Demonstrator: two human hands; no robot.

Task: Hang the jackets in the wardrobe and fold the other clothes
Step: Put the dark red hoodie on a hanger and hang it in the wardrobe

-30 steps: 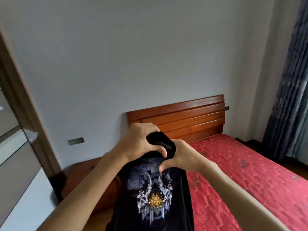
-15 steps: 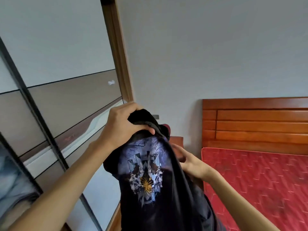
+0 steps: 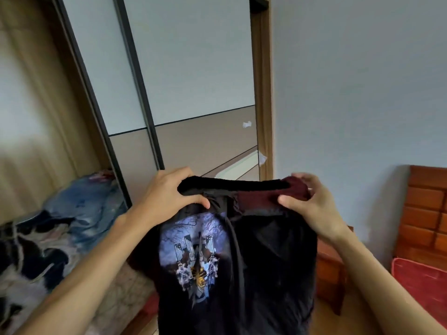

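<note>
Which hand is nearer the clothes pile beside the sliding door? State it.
Left. The left hand grips the black garment just right of the clothes pile; the right hand grips its other end, farther right.

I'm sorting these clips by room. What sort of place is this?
Most likely a home bedroom. A wooden headboard and a red mattress show at the right, a wardrobe with sliding doors stands ahead, and a pile of clothes lies at the left.
</note>
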